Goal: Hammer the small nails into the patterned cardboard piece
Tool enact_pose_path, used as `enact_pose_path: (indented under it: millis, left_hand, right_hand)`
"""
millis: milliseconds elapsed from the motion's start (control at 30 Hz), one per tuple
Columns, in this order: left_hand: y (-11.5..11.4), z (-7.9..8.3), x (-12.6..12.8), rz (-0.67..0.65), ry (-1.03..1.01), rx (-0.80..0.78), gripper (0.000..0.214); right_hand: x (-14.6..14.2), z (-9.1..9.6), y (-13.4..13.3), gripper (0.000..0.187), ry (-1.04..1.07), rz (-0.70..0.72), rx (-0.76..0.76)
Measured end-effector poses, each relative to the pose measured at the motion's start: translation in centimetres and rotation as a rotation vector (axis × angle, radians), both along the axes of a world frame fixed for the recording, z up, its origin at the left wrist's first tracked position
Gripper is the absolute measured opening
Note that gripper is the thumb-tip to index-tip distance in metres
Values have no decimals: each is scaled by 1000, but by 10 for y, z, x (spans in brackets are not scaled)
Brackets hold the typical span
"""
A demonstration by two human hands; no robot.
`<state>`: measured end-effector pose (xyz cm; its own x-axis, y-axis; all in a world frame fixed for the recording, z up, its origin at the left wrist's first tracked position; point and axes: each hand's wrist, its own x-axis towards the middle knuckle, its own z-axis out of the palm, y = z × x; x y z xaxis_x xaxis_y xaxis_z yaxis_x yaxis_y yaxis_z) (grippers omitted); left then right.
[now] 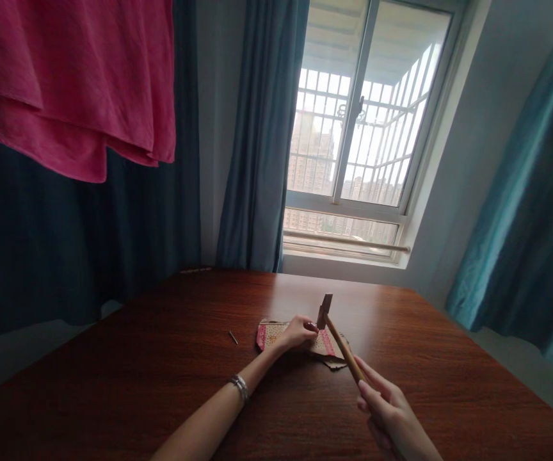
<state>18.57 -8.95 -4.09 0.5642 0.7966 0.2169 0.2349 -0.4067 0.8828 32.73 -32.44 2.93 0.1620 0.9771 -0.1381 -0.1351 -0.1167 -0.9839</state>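
A small hammer point(330, 320) with a wooden handle is gripped in my right hand point(386, 410), its dark head raised just above the table. My left hand point(298, 333) rests on a flat piece of patterned card with pink edging point(327, 346), its fingers pinched together right below the hammer head. What the fingers pinch is too small to make out. A bracelet sits on my left wrist point(239, 386).
A loose nail point(233, 337) lies on the brown wooden table point(161, 371) left of the card. Behind the table are a barred window point(358, 128), blue curtains point(257, 160) on both sides, and a pink cloth point(75, 83) hanging at top left.
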Motion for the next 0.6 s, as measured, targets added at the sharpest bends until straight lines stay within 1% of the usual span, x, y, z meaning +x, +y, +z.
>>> enact_pose_path:
  millis: [67,200,267,367,500,600]
  left_hand:
    - [1,0,-2,-43,-13,-13,20]
    - [2,2,-8,-85,-9,-21,22]
    - [2,4,-10,-87,-1,-14,25]
    - [2,8,-12,-88,17,-1,29]
    - [-1,12,-11,-56,61,-9,27]
    - [-3,13,-10,-43,65,-7,26]
  right_hand:
    - [0,0,-1,69,8,-5,10]
    - [1,8,-2,64,-13,-22,48]
    - [2,11,-2,62,-21,-20,52]
    - [5,9,-2,61,-19,-6,40]
    - [7,3,-3,61,-14,0,2]
    - [4,2,-3,59,-10,-16,-6]
